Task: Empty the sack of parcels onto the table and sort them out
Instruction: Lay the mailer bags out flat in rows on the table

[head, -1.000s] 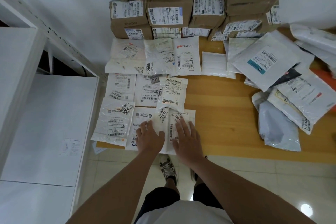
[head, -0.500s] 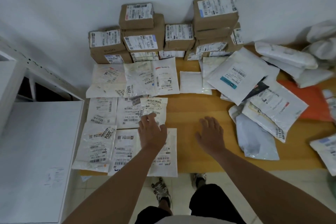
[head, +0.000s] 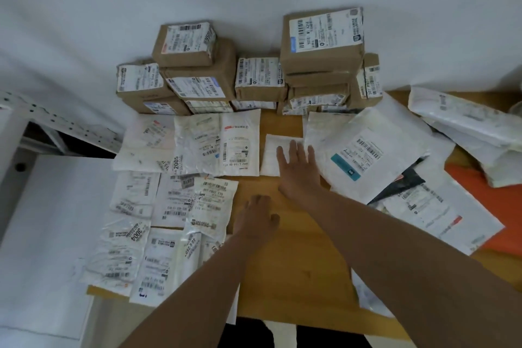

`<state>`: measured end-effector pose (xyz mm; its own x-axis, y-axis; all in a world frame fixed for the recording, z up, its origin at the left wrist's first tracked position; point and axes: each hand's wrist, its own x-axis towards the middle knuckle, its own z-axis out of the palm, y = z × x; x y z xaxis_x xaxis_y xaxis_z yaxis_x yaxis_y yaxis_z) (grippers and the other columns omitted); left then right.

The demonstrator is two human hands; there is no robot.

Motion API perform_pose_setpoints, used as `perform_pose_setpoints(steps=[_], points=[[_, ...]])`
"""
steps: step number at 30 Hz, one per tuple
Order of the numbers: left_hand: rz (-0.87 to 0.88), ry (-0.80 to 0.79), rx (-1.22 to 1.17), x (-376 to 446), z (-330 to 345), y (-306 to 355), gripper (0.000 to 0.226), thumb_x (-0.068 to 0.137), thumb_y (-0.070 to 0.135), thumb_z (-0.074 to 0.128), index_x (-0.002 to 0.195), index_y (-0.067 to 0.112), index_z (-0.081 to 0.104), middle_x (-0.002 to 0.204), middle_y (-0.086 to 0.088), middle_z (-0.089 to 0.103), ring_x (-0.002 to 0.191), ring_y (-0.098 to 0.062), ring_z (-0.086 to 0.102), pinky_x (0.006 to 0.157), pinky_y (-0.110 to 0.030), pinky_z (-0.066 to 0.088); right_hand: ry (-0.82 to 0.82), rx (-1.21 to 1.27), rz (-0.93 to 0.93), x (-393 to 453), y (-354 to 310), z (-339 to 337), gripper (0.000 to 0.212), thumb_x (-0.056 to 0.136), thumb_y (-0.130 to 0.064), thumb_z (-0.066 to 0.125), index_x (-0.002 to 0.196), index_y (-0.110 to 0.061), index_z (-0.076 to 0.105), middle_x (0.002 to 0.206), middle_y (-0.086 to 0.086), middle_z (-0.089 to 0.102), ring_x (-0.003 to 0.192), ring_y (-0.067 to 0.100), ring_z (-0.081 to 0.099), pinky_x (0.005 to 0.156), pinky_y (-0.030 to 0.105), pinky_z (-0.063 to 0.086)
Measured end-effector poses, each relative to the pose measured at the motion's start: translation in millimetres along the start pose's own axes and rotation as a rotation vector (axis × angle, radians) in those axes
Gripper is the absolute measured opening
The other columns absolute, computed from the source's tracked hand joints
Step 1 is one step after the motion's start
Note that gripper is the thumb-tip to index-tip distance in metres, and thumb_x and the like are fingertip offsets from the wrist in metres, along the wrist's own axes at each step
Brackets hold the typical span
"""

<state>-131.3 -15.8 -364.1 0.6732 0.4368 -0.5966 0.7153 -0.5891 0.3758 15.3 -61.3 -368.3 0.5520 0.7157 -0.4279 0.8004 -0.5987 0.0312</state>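
White mailers (head: pixel 180 200) cover the left half of the tabletop (head: pixel 293 268) in overlapping rows, labels up, running from the near left corner back toward the wall. Behind them, along the far edge, brown boxes (head: pixel 254 76) stand stacked in several piles against the wall. That much looks sorted: flat bags laid out by row, cartons set apart at the back.

No sack shows anywhere in view, so the emptying seems finished. What is left, by my reading, is the loose heap (head: pixel 395 167) on the right side of the tabletop: larger white bags lying crooked over one another, a black one (head: pixel 406 181) and an orange one (head: pixel 480 192) partly buried among them, and more crumpled bags toward the far right corner. One small blank packet (head: pixel 271 155) lies by itself in the middle, between the rows and the heap.

Right hand (head: pixel 299 169) reaches forward from a long, outstretched arm, fingers straight and spread, fingertips lying on that small packet; it grips nothing. Left hand (head: pixel 258 216) sits nearer the front edge, palm down on bare wood just beside the right edge of the rows, fingers relaxed, holding nothing.

White shelving (head: pixel 42 206) stands beside the left edge of the tabletop.
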Motion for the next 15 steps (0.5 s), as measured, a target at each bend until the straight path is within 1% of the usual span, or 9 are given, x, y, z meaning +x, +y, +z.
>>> perform_pose_setpoints(steps=[2,4,6,8,10,12,13,14,15], points=[[-0.038,-0.06,-0.011,7.6,-0.4,1.2,0.06,0.096,0.034,0.048,0.15,0.018,0.028,0.159,-0.005,0.018,0.142,-0.027,0.028,0.11,-0.043,0.036,-0.051,-0.077,0.01,9.5,3.2,0.9,0.082,0.096,-0.027,0.045,0.155,-0.013,-0.01,0.159,0.03,0.004,0.148,0.043,0.005,0.117,0.059,-0.01],[-0.078,-0.105,-0.033,14.9,-2.1,1.0,0.062,0.096,0.034,0.047,0.151,0.017,0.025,0.161,-0.005,0.013,0.143,-0.028,0.026,0.111,-0.044,0.035,-0.049,-0.117,0.016,16.0,5.5,1.6,0.079,0.098,-0.027,0.043,0.155,-0.011,-0.009,0.154,0.033,0.019,0.144,0.043,0.019,0.118,0.059,-0.004],[-0.077,-0.113,-0.025,19.5,-4.2,1.2,0.059,0.096,0.033,0.046,0.148,0.014,0.027,0.158,-0.007,0.018,0.139,-0.029,0.033,0.108,-0.043,0.039,-0.02,-0.113,0.015,19.7,6.1,0.1,0.076,0.098,-0.024,0.043,0.155,-0.009,-0.005,0.146,0.031,0.035,0.137,0.041,0.033,0.119,0.056,0.003],[-0.073,-0.122,0.008,23.1,-6.6,1.6,0.057,0.095,0.034,0.046,0.145,0.011,0.031,0.155,-0.009,0.023,0.133,-0.03,0.039,0.103,-0.044,0.042,0.026,-0.061,0.025,19.9,6.3,-4.4,0.07,0.098,-0.021,0.041,0.155,-0.009,0.001,0.135,0.024,0.051,0.127,0.037,0.047,0.119,0.053,0.011],[-0.088,-0.154,0.022,27.3,-8.5,2.3,0.056,0.094,0.037,0.045,0.142,0.01,0.035,0.153,-0.01,0.026,0.126,-0.03,0.045,0.099,-0.044,0.046,0.083,0.043,0.073,18.8,9.3,-11.9,0.065,0.097,-0.019,0.041,0.154,-0.009,0.012,0.125,0.015,0.061,0.117,0.032,0.056,0.115,0.048,0.021],[-0.109,-0.188,0.046,30.1,-11.3,4.4,0.055,0.093,0.039,0.044,0.138,0.009,0.04,0.15,-0.011,0.028,0.121,-0.03,0.048,0.096,-0.044,0.049,0.163,0.171,0.143,18.4,13.2,-20.2,0.051,0.094,-0.018,0.043,0.145,-0.012,0.036,0.109,0.007,0.066,0.102,0.027,0.062,0.102,0.043,0.031],[-0.108,-0.2,0.055,31.1,-11.7,5.8,0.053,0.092,0.04,0.043,0.134,0.009,0.044,0.149,-0.012,0.031,0.119,-0.03,0.05,0.094,-0.044,0.049,0.218,0.264,0.197,18.1,14.7,-24.4,0.041,0.095,-0.019,0.043,0.135,-0.014,0.046,0.101,0.004,0.067,0.094,0.025,0.062,0.095,0.041,0.032],[-0.112,-0.201,0.052,30.7,-12.8,8.5,0.051,0.091,0.041,0.043,0.13,0.009,0.047,0.146,-0.013,0.036,0.117,-0.03,0.051,0.093,-0.043,0.05,0.255,0.378,0.26,18.1,15.6,-27.9,0.034,0.095,-0.021,0.041,0.128,-0.015,0.051,0.097,0.003,0.067,0.091,0.025,0.062,0.092,0.04,0.03],[-0.116,-0.183,0.04,33.1,-12.4,8.7,0.048,0.091,0.041,0.043,0.126,0.009,0.05,0.141,-0.012,0.04,0.114,-0.029,0.053,0.092,-0.04,0.049,0.275,0.5,0.321,18.5,15.6,-32.4,0.033,0.097,-0.022,0.04,0.126,-0.016,0.053,0.099,0.004,0.068,0.093,0.026,0.062,0.092,0.04,0.03]])
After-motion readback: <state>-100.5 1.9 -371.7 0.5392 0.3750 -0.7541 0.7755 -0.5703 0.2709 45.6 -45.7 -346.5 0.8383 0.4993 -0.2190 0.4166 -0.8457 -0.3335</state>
